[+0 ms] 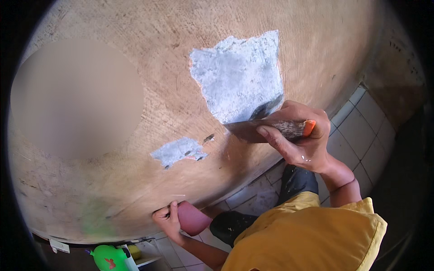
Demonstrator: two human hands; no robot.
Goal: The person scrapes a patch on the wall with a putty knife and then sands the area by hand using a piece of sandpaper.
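My right hand (300, 135) is closed around a scraper (257, 130), a flat, worn dark blade with an orange end showing by my fingers. Its tip meets the lower edge of a large grey-white patch (239, 74) where the brown coating is gone from the wall (158, 95). A smaller bare patch (178, 151) lies lower left. My left hand (167, 220) is low against the wall, fingers curled; a bit of something dark shows in it, too small to name. Beside it is a rounded reddish-pink shape (193, 218), possibly my bare knee.
Light floor tiles (352, 135) run along the foot of the wall at right. At lower left are a green rounded object (108, 258) with a red figure and a white open box (144, 253) holding something yellow. A round blur covers part of the left side.
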